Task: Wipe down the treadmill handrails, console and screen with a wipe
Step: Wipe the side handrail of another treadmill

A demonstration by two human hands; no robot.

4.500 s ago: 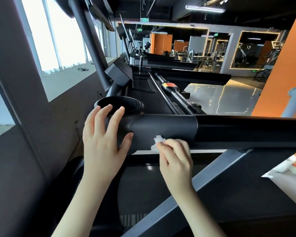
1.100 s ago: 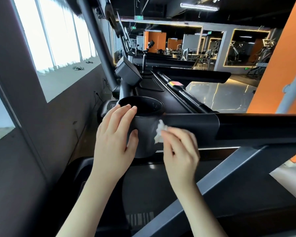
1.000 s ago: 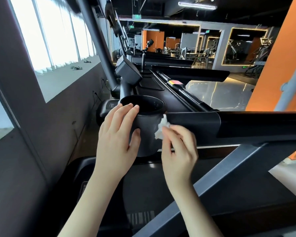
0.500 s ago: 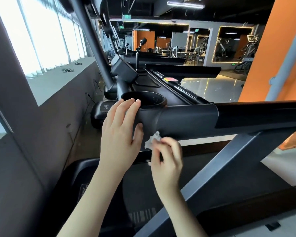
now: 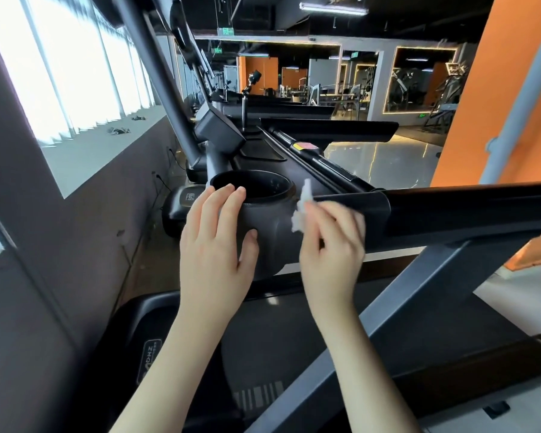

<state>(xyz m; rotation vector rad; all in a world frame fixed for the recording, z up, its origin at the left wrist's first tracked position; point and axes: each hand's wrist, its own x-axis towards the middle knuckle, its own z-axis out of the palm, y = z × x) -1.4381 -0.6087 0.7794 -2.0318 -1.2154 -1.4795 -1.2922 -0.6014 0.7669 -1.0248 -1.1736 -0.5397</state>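
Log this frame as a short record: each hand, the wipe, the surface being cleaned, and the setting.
left hand: flat against the outer wall of the cup holder, fingertips at its rim
right hand: holds the wipe
wipe: white, crumpled, pressed where the cup holder meets the handrail
surface being cleaned: that joint, on the side facing the person
setting: gym, windows on the left

- You see a dark grey round plastic cup holder [image 5: 272,232]: matt, smooth.
- At its 3 o'clock, the white crumpled wipe [image 5: 298,220]: papery.
- Long black handrail bar [image 5: 466,207]: slight sheen.
- Grey floor [image 5: 384,164], 1 o'clock: glossy.
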